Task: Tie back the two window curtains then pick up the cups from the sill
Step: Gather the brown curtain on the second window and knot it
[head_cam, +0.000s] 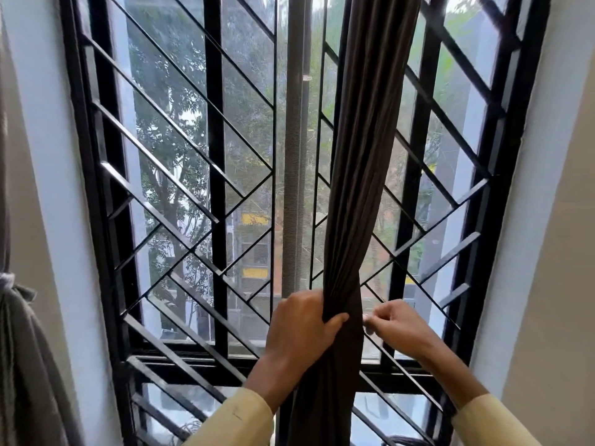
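Curtain (360, 156) looks soft, slippery; your left hand (299, 326) grips the gathered bunch, the spot to hold. Right hand (399, 323) fingers (381, 317) curl beside it, grip unclear.

The dark brown curtain (363, 156) hangs gathered into a narrow pleated rope, right of centre, running from the top edge down out of view. The left hand (299, 323) grips it low down and the right hand (396, 323) pinches its right edge (a flap of cloth wraps the bundle there). The grey curtain (22, 349) at the far left is cinched by a pale tie (6, 280)
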